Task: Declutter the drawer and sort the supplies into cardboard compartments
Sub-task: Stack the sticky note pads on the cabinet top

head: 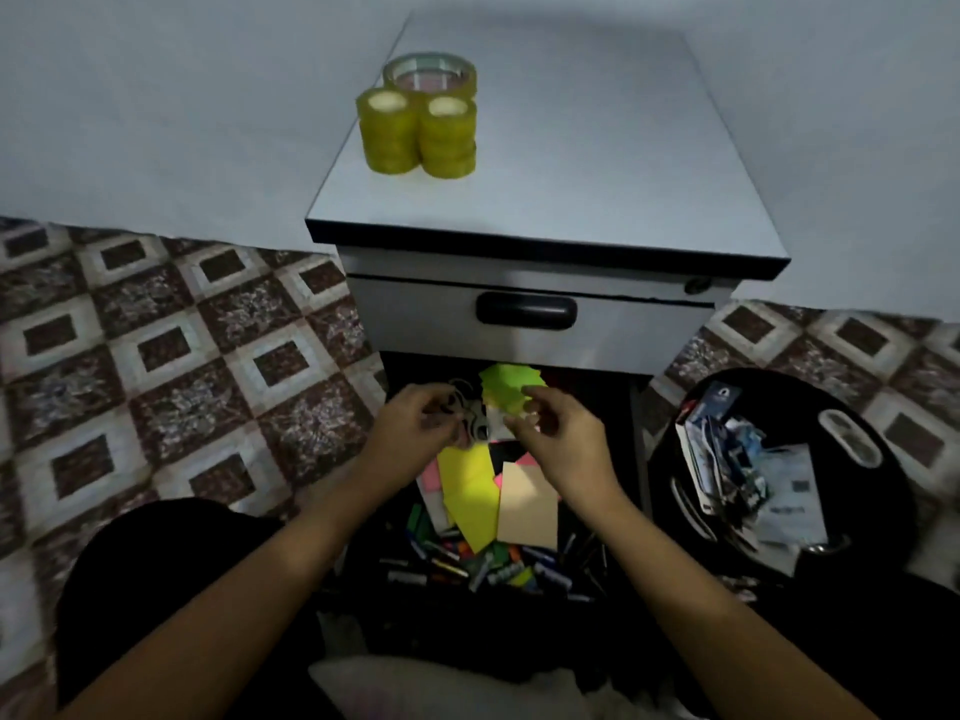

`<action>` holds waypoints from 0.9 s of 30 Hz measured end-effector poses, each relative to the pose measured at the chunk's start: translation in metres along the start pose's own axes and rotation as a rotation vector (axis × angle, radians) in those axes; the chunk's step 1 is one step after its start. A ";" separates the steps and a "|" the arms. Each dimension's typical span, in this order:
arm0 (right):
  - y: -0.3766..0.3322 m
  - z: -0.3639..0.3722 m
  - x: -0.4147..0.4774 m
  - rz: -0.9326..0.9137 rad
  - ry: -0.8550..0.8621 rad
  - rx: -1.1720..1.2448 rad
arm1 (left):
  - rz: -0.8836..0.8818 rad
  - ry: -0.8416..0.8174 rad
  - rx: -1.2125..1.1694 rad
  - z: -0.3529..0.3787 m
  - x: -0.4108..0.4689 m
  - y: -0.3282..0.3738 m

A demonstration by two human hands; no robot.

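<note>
Tile floor [182, 356]. Your drawer [638, 449] is open: sticky notes [467, 491] mid, pens [488, 563] at its front. Left hand [415, 426] & right hand [561, 439] over drawer's back, fingers curled narrow; grip can't tell. Bin [779, 387] right of drawer.

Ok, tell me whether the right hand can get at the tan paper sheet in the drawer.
Probably yes: the tan sheet lies uncovered atop the other papers, right beside the right hand, with nothing between them.
</note>
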State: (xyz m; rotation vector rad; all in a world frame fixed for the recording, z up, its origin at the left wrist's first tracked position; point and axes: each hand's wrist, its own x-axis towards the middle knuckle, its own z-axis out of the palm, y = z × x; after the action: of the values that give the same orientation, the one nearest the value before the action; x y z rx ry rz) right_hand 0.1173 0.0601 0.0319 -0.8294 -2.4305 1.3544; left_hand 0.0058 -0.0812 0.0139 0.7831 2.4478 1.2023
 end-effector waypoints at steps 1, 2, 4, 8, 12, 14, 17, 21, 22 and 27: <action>0.014 0.007 -0.005 0.050 -0.028 -0.009 | -0.054 -0.053 0.004 0.010 -0.002 -0.009; 0.027 0.014 -0.009 0.092 -0.054 -0.011 | -0.091 -0.093 0.017 0.020 -0.004 -0.018; 0.051 0.025 -0.012 0.146 -0.109 -0.054 | -0.161 -0.152 0.051 0.036 -0.005 -0.035; 0.091 0.036 -0.004 0.201 -0.238 -0.276 | -0.294 -0.249 0.133 0.060 -0.005 -0.055; 0.116 0.039 0.005 0.123 -0.360 -0.576 | -0.369 -0.315 0.218 0.078 -0.008 -0.069; 0.119 0.040 0.009 0.105 -0.447 -0.706 | -0.348 -0.345 0.289 0.085 -0.012 -0.074; 0.118 0.044 0.011 0.076 -0.527 -0.834 | -0.233 -0.369 0.536 0.091 -0.017 -0.076; 0.118 0.049 0.009 0.056 -0.467 -0.917 | -0.142 -0.399 0.797 0.098 -0.021 -0.072; 0.118 0.049 0.009 0.064 -0.449 -0.921 | -0.129 -0.406 0.816 0.100 -0.021 -0.072; 0.125 0.040 0.005 0.151 -0.412 -0.767 | -0.175 -0.422 0.751 0.103 -0.022 -0.074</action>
State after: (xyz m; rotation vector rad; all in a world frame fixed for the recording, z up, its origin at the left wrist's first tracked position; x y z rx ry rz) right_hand 0.1400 0.0855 -0.0947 -0.9706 -3.3436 0.6326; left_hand 0.0485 -0.0657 -0.1066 0.8593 2.4974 0.0007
